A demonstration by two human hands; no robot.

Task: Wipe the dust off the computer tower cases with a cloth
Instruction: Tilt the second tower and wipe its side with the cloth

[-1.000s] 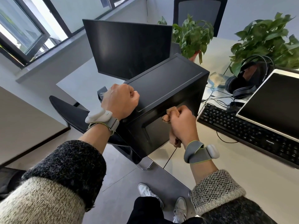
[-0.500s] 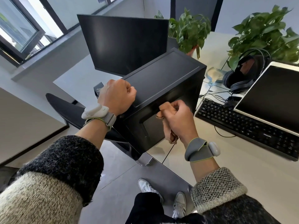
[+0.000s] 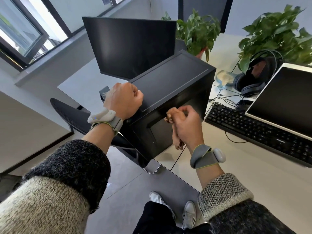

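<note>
Office desk by a window (image 3: 20, 36), pale surface (image 3: 236, 174) running off to 3 o'clock. Left hand (image 3: 123, 100) balled in a fist, knuckles up, resting on the near-left top corner of the black computer tower case (image 3: 172, 78). Right hand (image 3: 187, 125) at 3 o'clock of the left one, fingers curled and pinching a bunched tan cloth (image 3: 173, 115). Top wad of cloth sits against the upper edge of the case's near face; contact itself is hard to tell. A tail of cloth hangs below the palm.

Grey wristband with a white module on each wrist, knit sleeves pushed back. Case stands upright at the surface's near-left edge, centre frame.

- dark monitor (image 3: 131, 46) at 11 o'clock of the case, just behind it
- potted plant (image 3: 197, 34) at 12 o'clock
- headphones (image 3: 253, 81) at 2 o'clock, with a second plant (image 3: 276, 31) behind them
- black keyboard (image 3: 253, 130) at 3 o'clock, with a white-framed screen (image 3: 283, 97) behind it
- black chair (image 3: 70, 114) at 9 o'clock, off the surface
- white shoes (image 3: 189, 215) on the grey floor at 6 o'clock
</note>
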